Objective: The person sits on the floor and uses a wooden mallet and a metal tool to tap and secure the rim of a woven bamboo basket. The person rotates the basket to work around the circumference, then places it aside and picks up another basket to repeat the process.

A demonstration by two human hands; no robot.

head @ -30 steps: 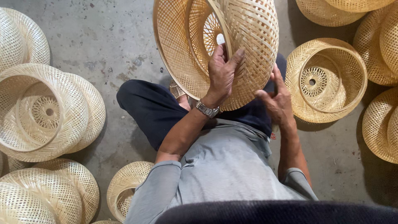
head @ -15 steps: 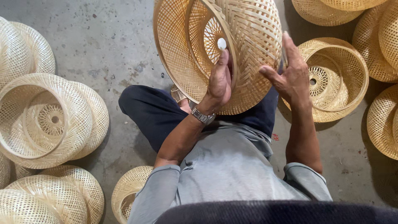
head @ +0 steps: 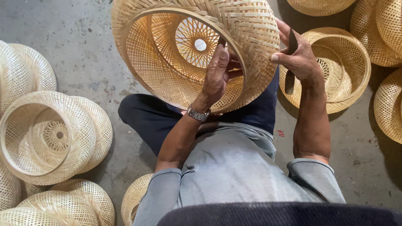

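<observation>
since the earlier frame the woven bamboo shade (head: 197, 50) has tipped so that its open mouth faces up toward the viewer, and the left hand (head: 217, 73) has slid from the outer wall into the mouth. that hand now rests inside, fingers curled against the inner rim; a wristwatch (head: 197, 114) shows at the wrist. the right hand (head: 297, 58) has moved off the wall to the shade's right edge, clenched around a dark slim tool (head: 291, 62). the shade hangs above the seated person's lap, over the concrete floor (head: 75, 46), with finished shades (head: 54, 138) stacked to the left and another nest (head: 335, 71) to the right. the step in hand looks like rim trimming or tucking; the next move likely calls for steadying the rim against the blade.
</observation>
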